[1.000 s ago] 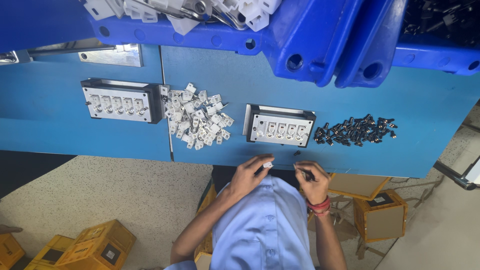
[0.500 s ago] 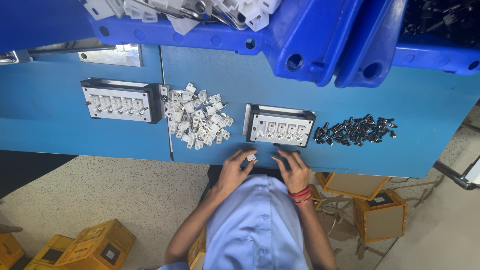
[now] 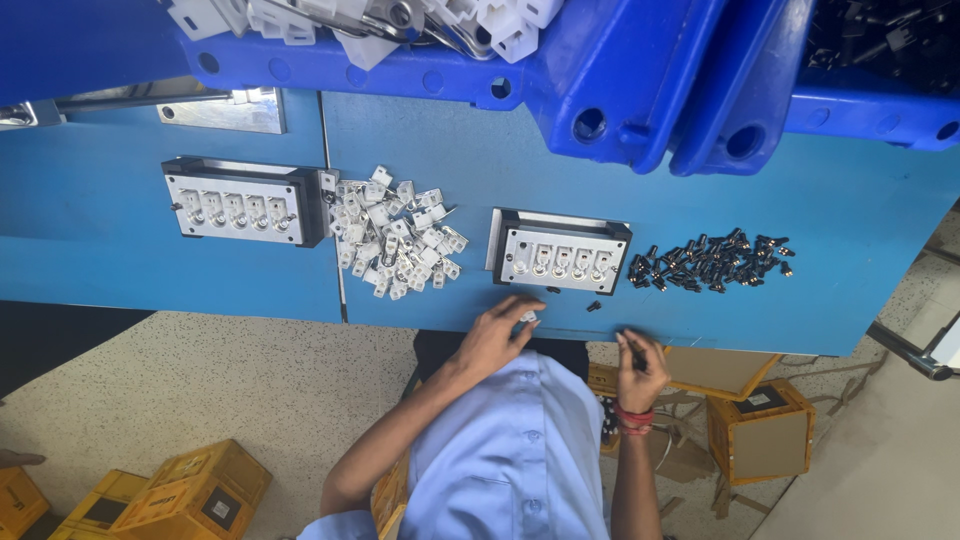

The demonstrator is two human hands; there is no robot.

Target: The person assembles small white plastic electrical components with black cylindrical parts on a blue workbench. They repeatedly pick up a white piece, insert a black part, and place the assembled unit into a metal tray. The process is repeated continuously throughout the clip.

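Pinching a small white plastic clip [image 3: 527,317], left hand [image 3: 495,335] sat at the near table edge; right hand [image 3: 640,365] pinched a small dark pin [image 3: 634,352].
Both parts looked light, stiff, easy to drop; fingertip hold on their sides seemed best. Black-framed fixture [image 3: 560,252] lay just beyond, white clip pile [image 3: 395,245] to its left, dark pin pile [image 3: 710,260] to its right. Blue table [image 3: 860,300] had open room near the edge.
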